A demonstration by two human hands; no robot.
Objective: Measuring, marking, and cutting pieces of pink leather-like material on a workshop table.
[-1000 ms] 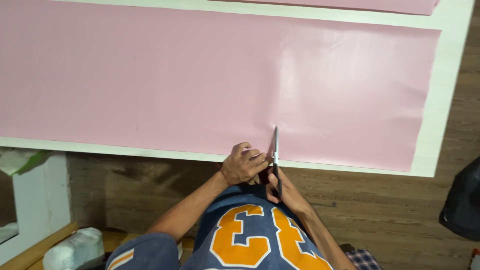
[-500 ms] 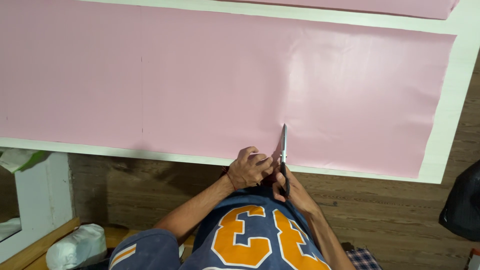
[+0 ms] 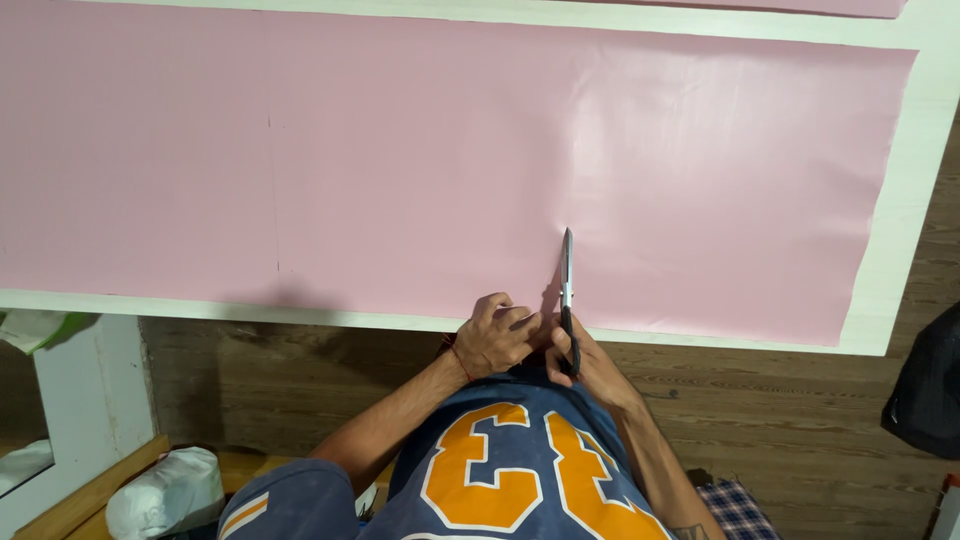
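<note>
A large pink fabric sheet [image 3: 400,170] lies spread flat on a white table [image 3: 905,250]. My right hand [image 3: 590,365] grips a pair of scissors [image 3: 567,285] by the dark handles at the table's near edge. The blades point away from me into the fabric. My left hand [image 3: 495,335] rests curled at the fabric's near edge, just left of the scissors and touching my right hand. A faint straight line [image 3: 273,170] runs across the fabric to the left.
Wooden flooring [image 3: 800,420] lies below the table's near edge. A white table leg [image 3: 90,390] stands at lower left, with a white bundle [image 3: 165,490] beside it. A dark bag [image 3: 925,390] sits at the right edge. A second pink sheet [image 3: 800,6] shows at the top.
The view has shifted slightly, so the hands and scissors appear a little further right and lower. The scissors stay in my right hand, blades in the fabric's near edge.
</note>
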